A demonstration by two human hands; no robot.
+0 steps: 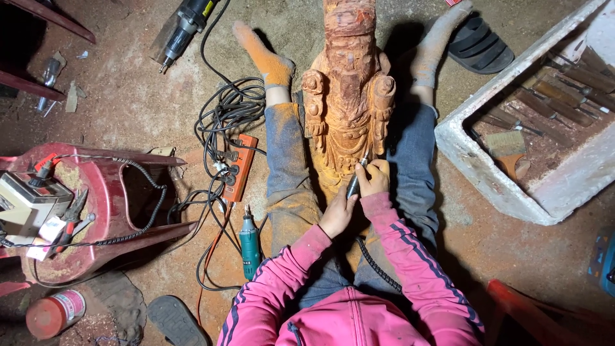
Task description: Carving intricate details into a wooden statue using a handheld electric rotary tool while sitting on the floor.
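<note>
Both hands share the grip on a slim rotary handpiece: the right hand pinches it like a pen, the left hand wraps its lower end. Its tip meets the lower front of the wooden figure carving, which lies between the person's legs. Upper detail looks cut; the base seems rougher. Orange dust covers the earthen floor, with a power strip, tangled cables and a white tray of chisels nearby.
</note>
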